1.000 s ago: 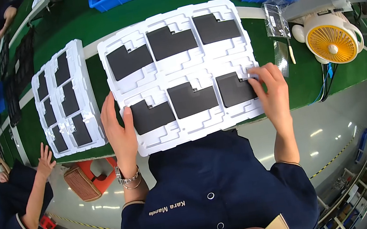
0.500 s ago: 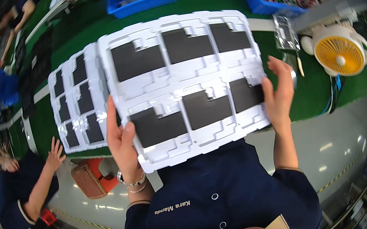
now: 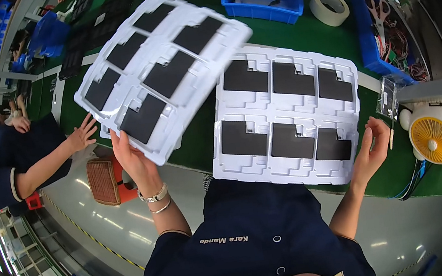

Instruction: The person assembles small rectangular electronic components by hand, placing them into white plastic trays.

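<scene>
My left hand (image 3: 138, 163) is closed on the near edge of a white plastic tray (image 3: 178, 107), which is raised and tilted over the left part of the bench. Flat dark grey notched pieces (image 3: 143, 118) lie in its pockets. In front of me a second white tray (image 3: 284, 108) holds several more such pieces (image 3: 292, 141), each in its own pocket. Close by that tray's right edge is my right hand (image 3: 374, 147), fingers curved and apart from the thumb, with nothing in it. Beneath the raised tray another white tray's edge (image 3: 104, 132) peeks out, mostly hidden.
On the green bench (image 3: 206, 134) stand a blue bin (image 3: 263, 12), a tape roll (image 3: 330, 7), and a blue box (image 3: 374, 53) with scissors (image 3: 379, 14) and wires. A yellow-and-white fan (image 3: 433, 135) is at right. A co-worker's hand (image 3: 82, 135) reaches near the raised tray.
The upper tray has moved left and tilted in my left hand, uncovering the second tray. My right hand is now apart from the moved tray. The view has shifted.
</scene>
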The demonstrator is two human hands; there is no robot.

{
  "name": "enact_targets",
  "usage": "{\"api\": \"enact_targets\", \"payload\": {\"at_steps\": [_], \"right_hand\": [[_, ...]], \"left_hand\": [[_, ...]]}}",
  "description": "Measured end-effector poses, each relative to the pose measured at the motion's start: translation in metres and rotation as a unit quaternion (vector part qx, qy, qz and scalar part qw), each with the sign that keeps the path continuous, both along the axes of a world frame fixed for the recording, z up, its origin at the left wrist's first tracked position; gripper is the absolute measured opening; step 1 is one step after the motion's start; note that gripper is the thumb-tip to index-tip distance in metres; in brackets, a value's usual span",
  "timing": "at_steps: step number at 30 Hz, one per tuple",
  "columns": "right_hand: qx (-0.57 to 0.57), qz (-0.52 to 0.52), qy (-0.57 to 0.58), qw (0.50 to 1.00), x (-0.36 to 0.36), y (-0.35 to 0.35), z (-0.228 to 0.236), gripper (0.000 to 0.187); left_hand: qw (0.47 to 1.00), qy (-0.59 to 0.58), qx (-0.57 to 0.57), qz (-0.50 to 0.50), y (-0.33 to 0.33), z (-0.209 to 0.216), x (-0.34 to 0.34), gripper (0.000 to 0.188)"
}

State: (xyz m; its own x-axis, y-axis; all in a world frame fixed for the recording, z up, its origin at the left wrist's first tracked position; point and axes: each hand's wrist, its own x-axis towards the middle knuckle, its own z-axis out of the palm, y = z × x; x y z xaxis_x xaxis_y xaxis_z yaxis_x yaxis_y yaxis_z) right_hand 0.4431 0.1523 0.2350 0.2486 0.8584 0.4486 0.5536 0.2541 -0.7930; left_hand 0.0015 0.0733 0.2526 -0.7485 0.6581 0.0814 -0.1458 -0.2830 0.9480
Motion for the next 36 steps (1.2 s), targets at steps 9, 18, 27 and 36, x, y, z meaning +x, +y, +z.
{"api": "enact_targets", "payload": {"at_steps": [9,18,27,36], "right_hand": [[-0.024,0.039,-0.115,0.992,-0.013,0.005,0.011,0.014],[-0.026,0.055,-0.146,0.987,-0.015,0.007,0.007,0.014],[-0.05,0.029,-0.138,0.989,-0.013,0.002,0.002,0.013],[-0.061,-0.004,-0.051,0.997,-0.007,0.009,-0.003,0.014]], "left_hand": [[0.944,0.127,-0.299,0.058,-0.034,-0.056,-0.048,0.032],[0.782,0.523,-0.309,0.139,-0.02,-0.028,-0.018,0.035],[0.664,0.68,-0.307,-0.041,0.025,-0.04,0.025,0.057],[0.675,0.662,-0.325,-0.04,0.016,-0.039,0.026,0.054]]}}
